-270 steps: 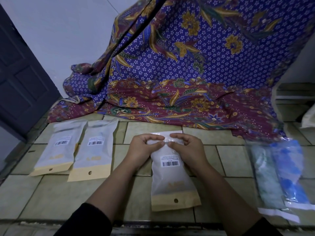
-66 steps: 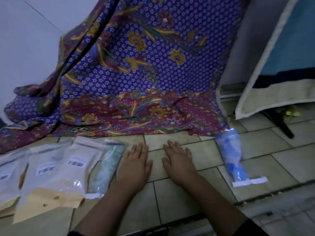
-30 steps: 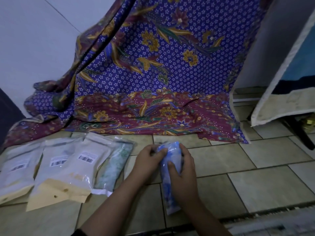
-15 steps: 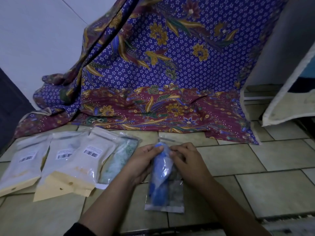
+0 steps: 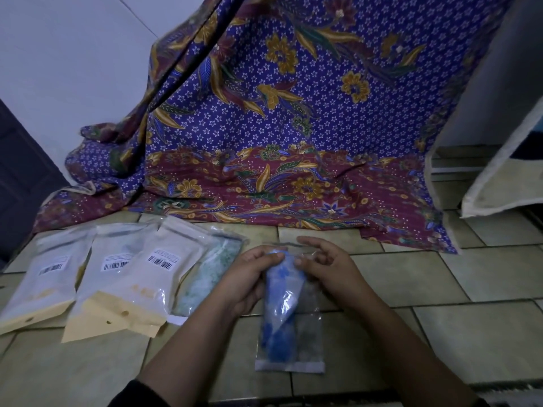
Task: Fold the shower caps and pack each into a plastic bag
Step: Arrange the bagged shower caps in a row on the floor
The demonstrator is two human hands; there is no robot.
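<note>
A: Now, count?
B: 3 white barcode pouches [image 5: 117, 268], 1 green-cap bag [image 5: 205, 277] at 9 o'clock; 1 plastic bag [image 5: 308, 342] holding the blue shower cap [image 5: 279, 304], centre, on the tiled floor [image 5: 440, 318].
A: Hands?
B: Left hand [image 5: 249, 277] and right hand [image 5: 326, 268] both pinch its top. Batik cloth [image 5: 279, 142] at 12 o'clock. Bag mouth hard to make out.

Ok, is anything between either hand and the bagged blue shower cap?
Nothing visible does: the left hand and right hand grip the clear bag near its top, blue shower cap inside.
</note>
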